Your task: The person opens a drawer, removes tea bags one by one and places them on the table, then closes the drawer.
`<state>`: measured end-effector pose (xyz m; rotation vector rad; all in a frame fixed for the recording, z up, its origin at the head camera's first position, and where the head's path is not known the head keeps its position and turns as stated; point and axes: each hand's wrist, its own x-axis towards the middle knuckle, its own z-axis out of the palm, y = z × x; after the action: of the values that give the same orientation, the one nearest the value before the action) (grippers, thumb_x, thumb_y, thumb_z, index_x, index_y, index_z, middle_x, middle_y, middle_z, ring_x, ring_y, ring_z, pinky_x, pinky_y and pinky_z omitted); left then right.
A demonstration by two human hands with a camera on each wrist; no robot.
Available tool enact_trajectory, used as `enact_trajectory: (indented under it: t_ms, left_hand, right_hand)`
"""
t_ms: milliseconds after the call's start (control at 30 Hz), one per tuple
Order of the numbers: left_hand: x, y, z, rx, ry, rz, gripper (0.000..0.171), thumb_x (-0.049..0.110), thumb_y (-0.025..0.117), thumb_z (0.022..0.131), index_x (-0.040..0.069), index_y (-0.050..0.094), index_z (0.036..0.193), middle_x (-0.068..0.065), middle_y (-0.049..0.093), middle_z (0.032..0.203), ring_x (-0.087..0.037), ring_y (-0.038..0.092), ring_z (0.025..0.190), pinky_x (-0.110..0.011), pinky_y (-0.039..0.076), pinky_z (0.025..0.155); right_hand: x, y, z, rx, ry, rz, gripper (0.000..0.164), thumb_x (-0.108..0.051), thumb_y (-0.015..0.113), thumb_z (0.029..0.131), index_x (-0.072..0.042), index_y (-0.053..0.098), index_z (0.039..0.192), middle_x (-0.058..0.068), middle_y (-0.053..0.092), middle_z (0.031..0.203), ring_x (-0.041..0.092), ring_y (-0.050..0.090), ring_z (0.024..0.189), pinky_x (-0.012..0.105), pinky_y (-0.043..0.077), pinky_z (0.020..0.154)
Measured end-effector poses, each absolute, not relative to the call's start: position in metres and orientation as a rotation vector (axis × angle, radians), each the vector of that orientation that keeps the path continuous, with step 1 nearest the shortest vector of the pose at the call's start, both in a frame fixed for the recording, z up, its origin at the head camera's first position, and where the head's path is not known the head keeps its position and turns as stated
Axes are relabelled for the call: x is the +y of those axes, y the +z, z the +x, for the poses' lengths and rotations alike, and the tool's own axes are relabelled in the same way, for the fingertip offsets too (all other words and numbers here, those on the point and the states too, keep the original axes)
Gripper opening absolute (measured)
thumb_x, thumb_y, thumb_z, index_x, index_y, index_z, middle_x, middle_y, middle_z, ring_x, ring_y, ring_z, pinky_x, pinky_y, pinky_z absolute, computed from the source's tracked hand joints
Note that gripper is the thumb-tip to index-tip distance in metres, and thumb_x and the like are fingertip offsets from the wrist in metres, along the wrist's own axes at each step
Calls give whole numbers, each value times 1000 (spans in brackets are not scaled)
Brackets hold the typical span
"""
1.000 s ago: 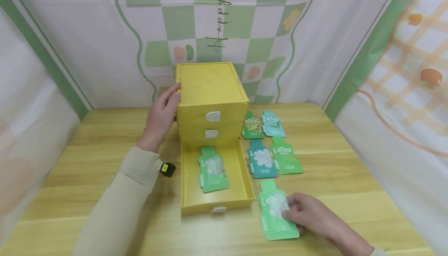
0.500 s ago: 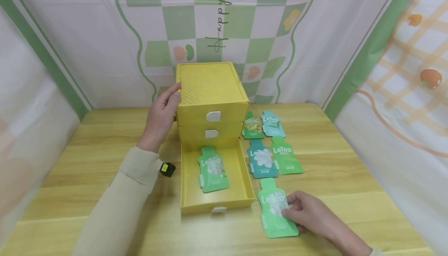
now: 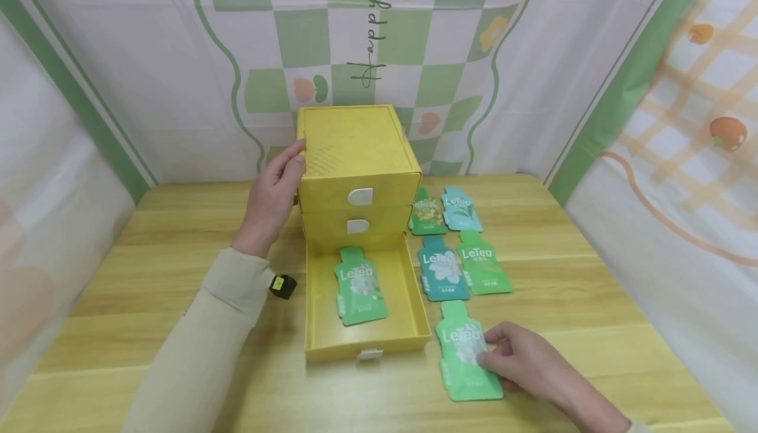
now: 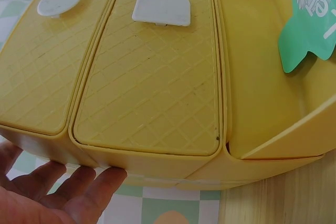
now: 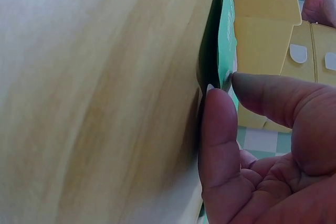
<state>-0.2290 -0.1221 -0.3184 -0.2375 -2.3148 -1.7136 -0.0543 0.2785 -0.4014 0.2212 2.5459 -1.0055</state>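
A yellow drawer box (image 3: 355,140) stands on the table with its bottom drawer (image 3: 399,331) pulled out. My left hand (image 3: 268,199) rests against the box's left side; in the left wrist view its fingers (image 4: 107,184) touch the wall without curling round it. One green LeTea pouch (image 3: 360,291) lies face up in the drawer. To the drawer's right, my right hand (image 3: 527,362) pinches the right edge of a second green LeTea pouch (image 3: 462,377) between thumb and fingers. From the right wrist, that pouch (image 5: 226,35) appears edge-on, close to the tabletop.
Right of the box lie a dark green pouch (image 3: 428,216), a light blue pouch (image 3: 462,212), a teal pouch (image 3: 444,275) and a bright green pouch (image 3: 485,268). The two upper drawers, with white tabs (image 3: 360,197), are closed. A patterned curtain (image 3: 302,38) hangs behind the wooden table (image 3: 177,242).
The pouch in my right hand has shifted slightly away from me, toward the back of the table. My left hand, the box and the other pouches stay where they were.
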Motion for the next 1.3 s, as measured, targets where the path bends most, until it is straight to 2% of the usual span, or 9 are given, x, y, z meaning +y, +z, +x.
enact_trajectory:
  t_ms: [433, 667, 833, 900, 1033, 1167, 1300]
  left_hand:
    - [-123, -320, -232, -2328, -1715, -237, 54, 54, 38, 100, 32, 44, 148, -9, 43, 89, -24, 36, 65, -40, 37, 62]
    - [-123, -319, -231, -2324, -1705, -246, 55, 59, 37, 98, 35, 45, 147, -9, 43, 91, -24, 40, 70, -38, 40, 63]
    - [-123, -319, -230, -2318, -1698, -247, 56, 61, 37, 97, 36, 46, 146, -10, 42, 90, -24, 38, 66, -39, 40, 62]
    - [-123, -320, -231, -2318, -1698, -246, 56, 61, 37, 97, 36, 47, 146, -10, 42, 89, -25, 37, 64, -39, 39, 61]
    - [-123, -320, -231, -2312, -1707, -247, 56, 61, 38, 97, 35, 47, 146, -10, 41, 90, -26, 38, 70, -40, 38, 65]
    - [-124, -320, -230, -2310, -1716, -254, 57, 61, 38, 97, 34, 46, 147, -9, 45, 94, -24, 42, 82, -40, 39, 73]
    - [-123, -319, -229, -2315, -1721, -253, 57, 63, 37, 97, 36, 45, 147, -9, 47, 96, -24, 43, 75, -38, 42, 68]
  right_hand:
    - [282, -402, -60, 2534, -972, 181, 67, -43, 73, 83, -2, 52, 131, 4, 62, 86, 20, 58, 67, 36, 50, 62]
    - [280, -400, -59, 2533, -982, 178, 65, -41, 73, 84, -3, 52, 131, 5, 62, 86, 20, 58, 68, 35, 51, 62]
    - [280, -397, -60, 2566, -960, 151, 64, -43, 72, 84, -4, 52, 131, 4, 62, 83, 19, 57, 66, 35, 50, 64]
    - [279, -394, -62, 2592, -938, 125, 64, -45, 70, 85, -5, 52, 132, 3, 62, 81, 19, 57, 66, 35, 49, 66]
    - [275, -380, -70, 2639, -943, 58, 62, -43, 68, 88, -5, 51, 134, 2, 64, 85, 19, 58, 66, 35, 50, 67]
    - [264, -364, -80, 2685, -985, -19, 60, -41, 67, 89, -5, 51, 134, 3, 65, 91, 19, 61, 69, 34, 53, 63]
    - [248, -348, -88, 2724, -1023, -89, 61, -47, 66, 89, -10, 51, 134, 5, 64, 96, 20, 63, 72, 33, 54, 63]
